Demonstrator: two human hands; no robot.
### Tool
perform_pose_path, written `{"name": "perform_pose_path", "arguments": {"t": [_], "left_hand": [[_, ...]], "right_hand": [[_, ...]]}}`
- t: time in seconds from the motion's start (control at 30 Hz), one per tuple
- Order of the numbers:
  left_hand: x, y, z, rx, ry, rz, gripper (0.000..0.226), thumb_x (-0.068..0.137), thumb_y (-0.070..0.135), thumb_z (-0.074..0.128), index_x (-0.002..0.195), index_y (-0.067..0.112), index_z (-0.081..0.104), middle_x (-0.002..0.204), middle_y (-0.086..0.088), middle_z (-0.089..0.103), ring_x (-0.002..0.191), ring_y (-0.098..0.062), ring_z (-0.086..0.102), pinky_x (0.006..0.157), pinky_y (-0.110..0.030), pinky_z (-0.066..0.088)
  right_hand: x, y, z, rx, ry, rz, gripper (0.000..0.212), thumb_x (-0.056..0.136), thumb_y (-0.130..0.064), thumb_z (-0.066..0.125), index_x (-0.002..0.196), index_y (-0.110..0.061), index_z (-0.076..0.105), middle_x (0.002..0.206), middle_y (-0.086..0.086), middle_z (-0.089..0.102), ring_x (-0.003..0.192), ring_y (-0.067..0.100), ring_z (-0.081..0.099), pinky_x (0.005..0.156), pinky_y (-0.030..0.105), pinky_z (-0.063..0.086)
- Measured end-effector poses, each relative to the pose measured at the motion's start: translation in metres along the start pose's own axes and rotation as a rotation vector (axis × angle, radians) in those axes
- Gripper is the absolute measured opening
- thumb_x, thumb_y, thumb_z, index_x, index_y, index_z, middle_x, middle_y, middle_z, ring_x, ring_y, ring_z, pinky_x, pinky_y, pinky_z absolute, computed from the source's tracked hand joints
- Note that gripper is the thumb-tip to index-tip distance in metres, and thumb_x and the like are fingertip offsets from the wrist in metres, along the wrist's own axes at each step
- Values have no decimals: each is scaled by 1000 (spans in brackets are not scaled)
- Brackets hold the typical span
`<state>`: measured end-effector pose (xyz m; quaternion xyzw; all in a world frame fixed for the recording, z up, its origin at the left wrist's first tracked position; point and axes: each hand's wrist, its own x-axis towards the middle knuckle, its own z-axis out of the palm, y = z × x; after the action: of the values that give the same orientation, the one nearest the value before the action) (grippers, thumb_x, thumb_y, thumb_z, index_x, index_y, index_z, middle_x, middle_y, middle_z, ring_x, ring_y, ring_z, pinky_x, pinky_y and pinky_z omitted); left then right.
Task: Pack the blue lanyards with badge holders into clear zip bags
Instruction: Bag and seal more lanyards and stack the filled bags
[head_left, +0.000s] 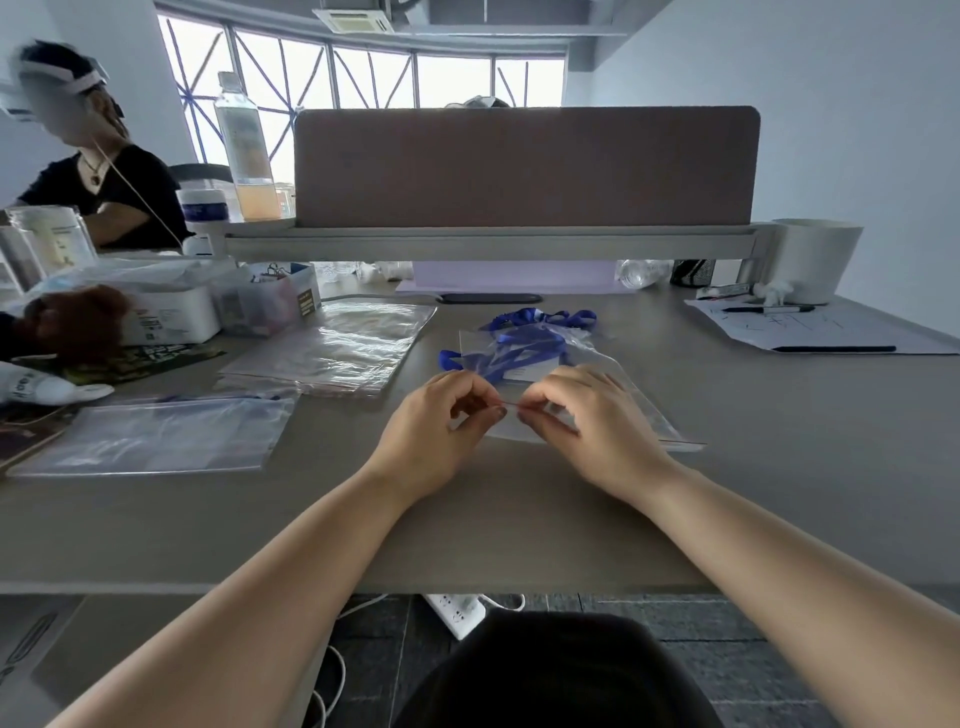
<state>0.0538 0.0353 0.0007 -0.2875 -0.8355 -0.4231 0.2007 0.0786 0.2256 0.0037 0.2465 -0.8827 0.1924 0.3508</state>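
Note:
A clear zip bag (631, 400) lies at the middle of the desk, its mouth toward me. My left hand (441, 421) and my right hand (582, 410) both pinch the bag's near edge, thumbs and forefingers almost meeting. A blue lanyard (524, 340) with a white-carded badge holder (530, 371) lies bunched just beyond my fingers, partly under the bag's film; I cannot tell how much of it is inside. A stack of clear zip bags (343, 345) rests to the left, and a single flat zip bag (156, 436) lies nearer the left front.
A brown divider panel (524, 166) closes the back of the desk (519, 519). Boxes and jars (171, 312) crowd the left side, where another person (98, 187) sits. Papers with pens (810, 327) and a white cup (810, 260) are at the right.

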Motion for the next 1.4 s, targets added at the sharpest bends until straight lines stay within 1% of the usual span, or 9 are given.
{"name": "perform_pose_path", "arguments": {"t": [0.13, 0.33, 0.5, 0.7, 0.93, 1.1, 1.2, 1.27, 1.4], "left_hand": [[1, -1, 1, 1, 6, 4, 7, 84, 20, 68, 83, 26, 64, 82, 14, 62, 80, -6, 57, 78, -33, 50], [1, 0, 2, 4, -9, 13, 9, 83, 21, 68, 82, 29, 64, 82, 15, 63, 81, -4, 58, 79, -33, 49], [0, 0, 2, 16, -12, 25, 9, 83, 20, 68, 83, 29, 64, 82, 14, 63, 81, -5, 58, 78, -29, 48], [-1, 2, 2, 47, -14, 40, 11, 82, 18, 68, 82, 28, 64, 82, 13, 63, 81, -4, 58, 76, -22, 45], [-1, 1, 2, 90, -15, 33, 11, 81, 19, 68, 80, 30, 63, 80, 16, 62, 80, 0, 59, 72, -16, 43], [-3, 0, 0, 123, -13, -23, 10, 80, 23, 69, 78, 31, 63, 81, 16, 63, 81, 0, 59, 75, -26, 47], [-6, 3, -5, 149, 9, -24, 16, 81, 24, 69, 73, 35, 60, 79, 18, 62, 80, 0, 59, 75, -27, 49], [-7, 3, -8, 164, 10, -37, 15, 81, 24, 69, 73, 34, 60, 78, 20, 62, 81, 1, 59, 75, -26, 48], [-8, 4, -9, 177, 5, -44, 16, 81, 23, 68, 74, 35, 60, 78, 21, 61, 81, 1, 58, 75, -24, 44]], "right_hand": [[1, -1, 1, 13, -5, 4, 7, 87, -26, 64, 89, -19, 66, 87, -11, 63, 82, 4, 50, 80, 24, 37], [2, -3, 3, 42, -17, 8, 8, 87, -27, 64, 90, -20, 66, 88, -13, 62, 82, 1, 49, 82, 30, 43], [2, -4, 3, 58, -22, 12, 9, 86, -27, 64, 90, -20, 66, 88, -12, 63, 84, 6, 54, 83, 34, 45], [2, -4, 3, 65, -40, 10, 4, 85, -24, 65, 88, -21, 65, 87, -13, 62, 84, 6, 53, 82, 34, 46], [2, -6, 2, 26, -45, 17, 2, 84, -23, 65, 85, -22, 63, 86, -13, 62, 85, 6, 52, 82, 29, 40], [-2, -3, -4, -139, -82, -51, 5, 86, -27, 62, 84, -22, 61, 86, -12, 63, 86, 11, 54, 78, 23, 28], [-6, 1, -11, -165, -110, -46, 5, 86, -27, 62, 84, -23, 61, 85, -12, 63, 85, 12, 55, 80, 27, 32], [-10, 6, -18, -179, -133, -36, 5, 87, -27, 61, 84, -23, 60, 85, -13, 64, 85, 13, 55, 82, 29, 35], [-20, 21, -31, -222, -198, -3, 5, 88, -28, 59, 85, -24, 59, 87, -14, 63, 88, 13, 56, 83, 26, 32]]}}
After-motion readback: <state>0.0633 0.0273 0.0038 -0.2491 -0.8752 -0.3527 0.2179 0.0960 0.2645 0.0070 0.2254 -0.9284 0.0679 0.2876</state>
